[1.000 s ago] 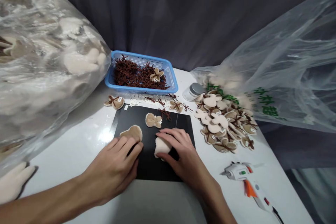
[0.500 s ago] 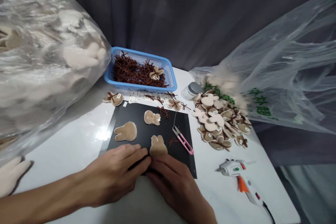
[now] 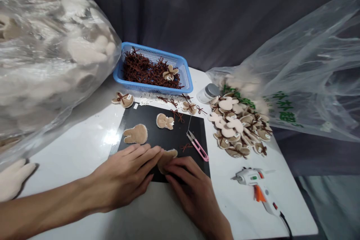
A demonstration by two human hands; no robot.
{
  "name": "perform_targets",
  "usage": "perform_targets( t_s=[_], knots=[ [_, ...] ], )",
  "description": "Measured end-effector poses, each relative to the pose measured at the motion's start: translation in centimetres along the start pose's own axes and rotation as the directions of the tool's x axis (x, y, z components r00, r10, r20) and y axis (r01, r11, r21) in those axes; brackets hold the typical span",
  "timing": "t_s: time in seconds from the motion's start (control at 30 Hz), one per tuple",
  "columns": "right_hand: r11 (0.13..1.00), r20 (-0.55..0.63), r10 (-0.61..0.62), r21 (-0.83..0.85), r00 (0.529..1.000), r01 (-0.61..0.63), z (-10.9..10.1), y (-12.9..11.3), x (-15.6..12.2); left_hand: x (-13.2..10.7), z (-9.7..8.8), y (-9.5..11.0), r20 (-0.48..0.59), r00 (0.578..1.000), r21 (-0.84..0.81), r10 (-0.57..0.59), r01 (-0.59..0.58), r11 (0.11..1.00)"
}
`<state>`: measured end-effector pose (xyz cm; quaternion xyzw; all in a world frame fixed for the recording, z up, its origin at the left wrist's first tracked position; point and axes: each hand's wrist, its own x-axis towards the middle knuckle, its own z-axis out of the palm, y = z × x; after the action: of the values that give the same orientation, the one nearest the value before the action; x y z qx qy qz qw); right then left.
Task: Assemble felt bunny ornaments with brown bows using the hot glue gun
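Note:
A tan plush rabbit-shaped patch (image 3: 167, 159) lies turned aslant near the front of the black mat (image 3: 149, 111). My right hand (image 3: 194, 185) pinches its lower right side, thumb and fingers closing over the edge. My left hand (image 3: 126, 176) stretches flat from the left, its fingertips touching or very near the patch's left edge. Farther back on the mat rest another tan patch (image 3: 135, 134) and a smaller rabbit piece (image 3: 165, 121) with a small white tag. Pink thread snips (image 3: 199, 147) and a brown bow (image 3: 185, 147) lie to the right.
Behind the mat stands a blue basket (image 3: 153, 89) of brown bows. A pile of rabbit pieces (image 3: 239, 127), a grey-lidded jar (image 3: 208, 93) and a glue gun (image 3: 257, 183) with its cord occupy the right side. A bulging plastic bag (image 3: 56, 60) crowds the left.
The patch has turned, its ears swinging from pointing away toward the right. My right hand has shifted slightly right, and my left hand's fingers have come up to the patch's left edge.

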<state>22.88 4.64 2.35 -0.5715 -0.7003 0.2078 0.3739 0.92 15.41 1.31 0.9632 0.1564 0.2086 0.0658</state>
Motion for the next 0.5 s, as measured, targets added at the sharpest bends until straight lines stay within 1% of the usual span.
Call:
perform_targets(
  t_s=[0.07, 0.13, 0.2, 0.3, 0.37, 0.43, 0.5],
  knots=[
    [0.999, -0.004, -0.018, 0.047, 1.0, 0.018, -0.1, -0.4, 0.0, -0.1, 0.0, 0.0, 0.014, 1.0, 0.002, -0.012, 0.012, 1.0],
    [0.998, -0.049, -0.029, 0.046, 0.998, 0.031, -0.2, -0.5, -0.1, -0.2, 0.0, 0.0, 0.03, 0.999, 0.006, -0.016, 0.016, 1.0],
    [0.999, -0.081, -0.035, 0.026, 0.996, 0.037, -0.1, -0.3, -0.3, -0.4, 0.2, 0.1, 0.025, 1.0, 0.008, -0.008, 0.008, 1.0],
    [0.999, -0.09, -0.025, 0.037, 0.996, 0.029, 0.5, -0.2, -0.6, -0.6, 0.4, 0.0, 0.0, 1.0, -0.021, 0.014, -0.014, 1.0],
    [0.998, -0.115, 0.023, 0.055, 0.993, -0.017, 1.1, -0.2, -0.7, -0.5, 0.4, -0.1, -0.015, 0.998, -0.089, 0.066, -0.068, 0.994],
    [0.993, -0.153, 0.098, 0.075, 0.983, -0.088, 1.7, -0.4, -0.8, -0.3, 0.3, -0.2, -0.024, 0.99, -0.156, 0.137, -0.139, 0.978],
    [0.981, -0.187, 0.182, 0.098, 0.965, -0.166, 2.2, -0.6, -0.9, 0.1, 0.0, -0.3, -0.016, 0.981, -0.174, 0.196, -0.195, 0.965]
  ],
)
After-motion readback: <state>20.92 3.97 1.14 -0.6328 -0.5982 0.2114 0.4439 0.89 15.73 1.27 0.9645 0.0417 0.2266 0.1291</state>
